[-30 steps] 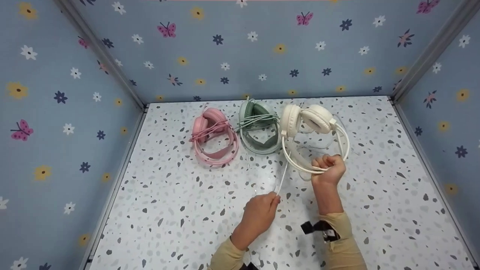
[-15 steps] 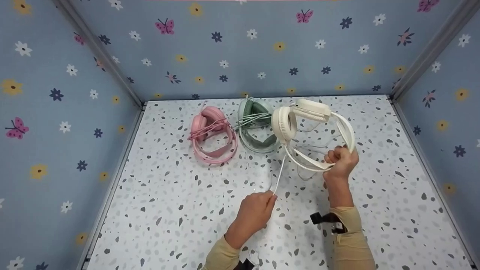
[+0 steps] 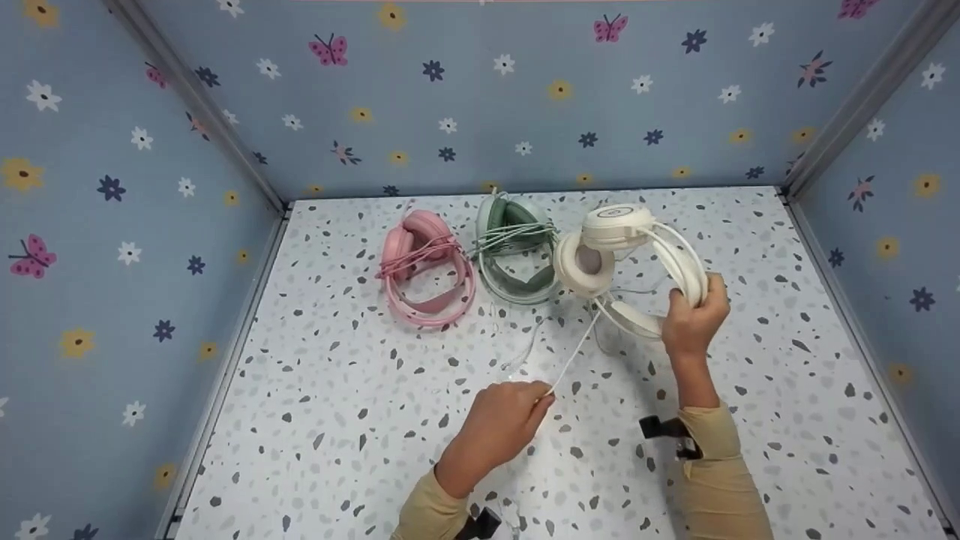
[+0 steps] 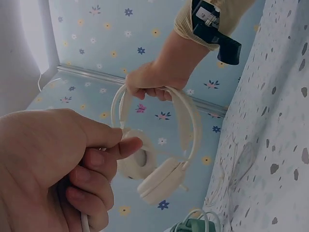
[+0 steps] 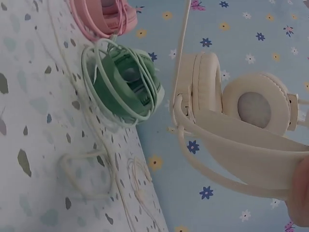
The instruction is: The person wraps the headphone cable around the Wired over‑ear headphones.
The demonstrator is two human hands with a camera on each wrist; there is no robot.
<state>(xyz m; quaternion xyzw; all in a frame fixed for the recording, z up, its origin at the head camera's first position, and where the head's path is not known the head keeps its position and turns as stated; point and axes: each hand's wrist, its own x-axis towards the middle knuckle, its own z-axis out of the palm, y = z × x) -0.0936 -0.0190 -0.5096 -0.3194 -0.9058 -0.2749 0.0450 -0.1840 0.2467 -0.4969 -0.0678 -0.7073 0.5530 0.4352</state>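
Observation:
Cream over-ear headphones [image 3: 586, 264] hang tilted above the table, their ear cups toward the back. My right hand [image 3: 696, 315] grips them by the headband, thumb on one side and fingers round the other. A thin white cable [image 3: 576, 352] runs taut from the nearer ear cup down to my left hand [image 3: 501, 421], which pinches it between thumb and forefinger. In the left wrist view the other fingers of that hand curl inward, with a bit of cable showing below them. The right wrist view shows the padded inner band [image 5: 241, 135] and both cups [image 5: 254, 108] close up.
Pink headphones [image 3: 442, 319] and green headphones [image 3: 525, 292], each with its cable wound round it, lie at the back of the speckled white table [image 3: 337, 450]. Loose cable [image 5: 106, 145] trails over the tabletop. Flower-patterned panels [image 3: 480, 97] enclose the back and sides.
My right hand has moved right and slightly back, turning the cream headphones so one cup's outer face shows. My left hand has shifted slightly left, still pinching the cable. Pink and green headphones stay put.

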